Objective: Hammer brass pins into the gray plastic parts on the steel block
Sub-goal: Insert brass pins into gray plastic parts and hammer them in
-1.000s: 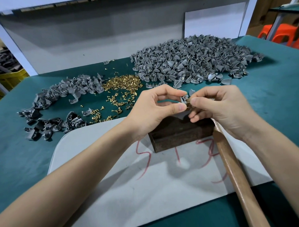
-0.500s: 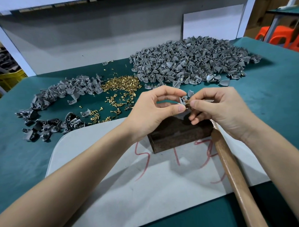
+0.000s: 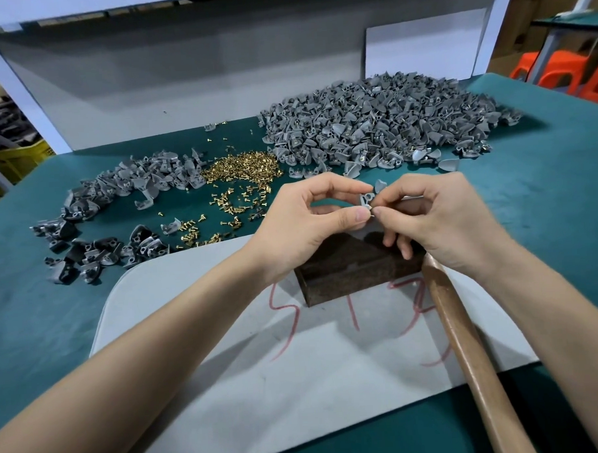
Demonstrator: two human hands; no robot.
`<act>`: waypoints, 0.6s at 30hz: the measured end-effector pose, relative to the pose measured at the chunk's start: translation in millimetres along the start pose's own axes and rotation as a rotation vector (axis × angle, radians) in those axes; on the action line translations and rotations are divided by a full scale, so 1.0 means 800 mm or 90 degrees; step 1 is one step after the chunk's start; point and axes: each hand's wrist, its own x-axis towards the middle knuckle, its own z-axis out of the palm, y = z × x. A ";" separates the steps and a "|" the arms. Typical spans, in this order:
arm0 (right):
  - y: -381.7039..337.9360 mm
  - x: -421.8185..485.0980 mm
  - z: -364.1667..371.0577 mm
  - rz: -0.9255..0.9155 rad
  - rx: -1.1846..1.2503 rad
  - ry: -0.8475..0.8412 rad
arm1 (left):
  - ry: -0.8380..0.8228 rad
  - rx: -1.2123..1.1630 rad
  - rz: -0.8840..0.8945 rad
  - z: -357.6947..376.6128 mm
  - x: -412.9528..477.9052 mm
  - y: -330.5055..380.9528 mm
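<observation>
- Head view, the relation that matters: the gray plastic part is held in the air at the centre of the frame, just above the far edge of the steel block. The block lies directly below and toward the bottom of the frame from both sets of fingertips, so I judge the coming move to be a short drop straight down.
- The block's long axis runs left to right across the frame, tilted slightly. Both hands are about equally near it.
- The left hand comes in from the lower left. Its thumb and forefinger pinch the part and the other fingers arch loosely above.
- The right hand comes in from the lower right. Thumb and forefinger meet on a brass pin at the part's lower edge, and the remaining fingers curl down over the block.
- The hammer handle slants from under the right wrist to the bottom right. Its head is hidden, and I cannot tell whether the hand grips it.
- Loose pins lie upper centre, between gray heaps at mid-left and upper right.
</observation>
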 end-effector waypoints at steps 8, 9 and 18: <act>0.001 -0.001 0.004 -0.049 -0.064 0.028 | -0.007 -0.008 0.006 0.000 0.001 -0.003; 0.000 -0.002 0.004 -0.055 -0.068 0.031 | -0.006 -0.013 0.007 0.000 0.001 -0.003; 0.000 -0.003 0.004 -0.081 -0.070 0.029 | -0.010 -0.028 0.004 -0.001 0.002 -0.006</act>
